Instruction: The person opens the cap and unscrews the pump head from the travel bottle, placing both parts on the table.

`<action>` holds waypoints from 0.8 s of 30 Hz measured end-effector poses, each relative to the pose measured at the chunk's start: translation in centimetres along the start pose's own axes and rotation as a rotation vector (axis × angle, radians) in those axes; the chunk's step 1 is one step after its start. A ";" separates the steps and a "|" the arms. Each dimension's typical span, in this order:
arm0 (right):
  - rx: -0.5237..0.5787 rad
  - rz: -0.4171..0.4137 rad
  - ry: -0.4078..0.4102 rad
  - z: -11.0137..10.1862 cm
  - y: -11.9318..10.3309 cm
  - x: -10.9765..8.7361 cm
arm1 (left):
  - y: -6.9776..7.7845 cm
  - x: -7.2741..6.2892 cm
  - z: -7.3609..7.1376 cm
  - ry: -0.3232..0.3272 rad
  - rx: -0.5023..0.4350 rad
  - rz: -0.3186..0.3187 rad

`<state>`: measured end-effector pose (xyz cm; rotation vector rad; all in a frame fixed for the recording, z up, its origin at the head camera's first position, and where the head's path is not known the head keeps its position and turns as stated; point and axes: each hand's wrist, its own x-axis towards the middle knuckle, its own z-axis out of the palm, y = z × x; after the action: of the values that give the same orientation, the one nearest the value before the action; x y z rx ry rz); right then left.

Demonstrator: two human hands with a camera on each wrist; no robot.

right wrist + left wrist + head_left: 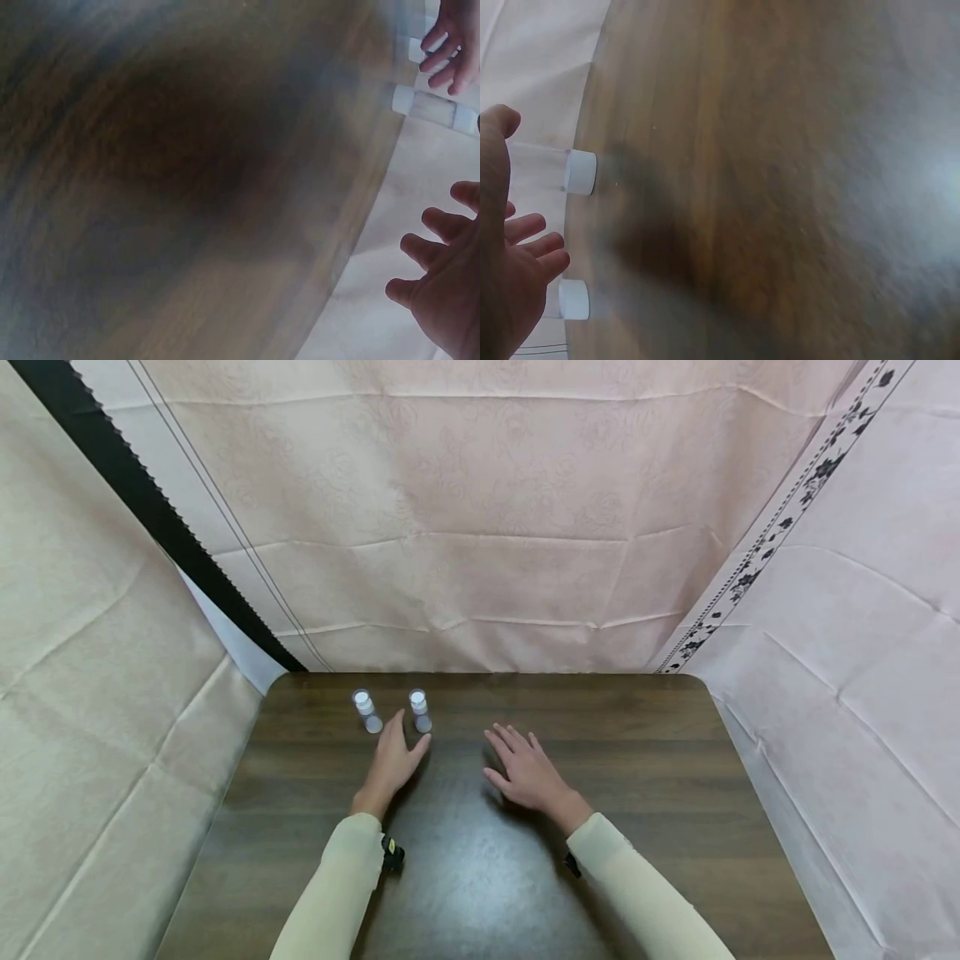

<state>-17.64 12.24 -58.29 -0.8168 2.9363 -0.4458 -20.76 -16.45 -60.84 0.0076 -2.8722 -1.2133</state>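
Observation:
Two small clear cylinders with white ends, a left one (pixel 367 711) and a right one (pixel 421 711), stand near the far left edge of the table. My left hand (pixel 395 760) reaches just in front of them, fingers extended and thumb spread; it holds nothing. Whether a fingertip touches a cylinder, I cannot tell. In the left wrist view, a white end (pixel 580 172) of one cylinder shows beyond the fingers. My right hand (pixel 527 775) hovers over the middle of the table with its fingers spread and nothing in its grasp. The right wrist view also catches one cylinder (pixel 433 108) beside the left hand.
A dark brown wooden table (pixel 637 752) with rounded far corners lies under both hands. Pale creased cloth (pixel 510 510) hangs behind it, and more cloth (pixel 847 610) drapes along the right side. A black strip (pixel 172 510) runs down the cloth at left.

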 end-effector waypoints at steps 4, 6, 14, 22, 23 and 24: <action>-0.015 -0.028 -0.008 0.5 -0.3 0.0 | 0.2 1.0 0.3 0.034 -0.125 -0.021; -0.025 -0.039 -0.015 0.7 -0.4 0.0 | 0.3 1.4 0.4 0.050 -0.189 -0.043; -0.077 -0.067 -0.077 1.2 -0.7 -0.3 | 0.6 2.6 0.7 0.078 -0.284 -0.103; -0.059 -0.080 -0.092 1.7 -0.5 -0.9 | 0.9 3.1 0.9 0.061 -0.287 -0.122; -0.048 -0.079 -0.091 1.8 -0.5 -0.9 | 1.0 3.2 0.9 0.059 -0.294 -0.126; -0.042 -0.078 -0.091 1.8 -0.4 -1.0 | 1.0 3.2 0.9 0.056 -0.301 -0.129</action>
<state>-16.35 11.93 -59.93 -0.9328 2.8474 -0.3426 -23.97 -15.12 -60.66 0.2208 -2.6474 -1.6287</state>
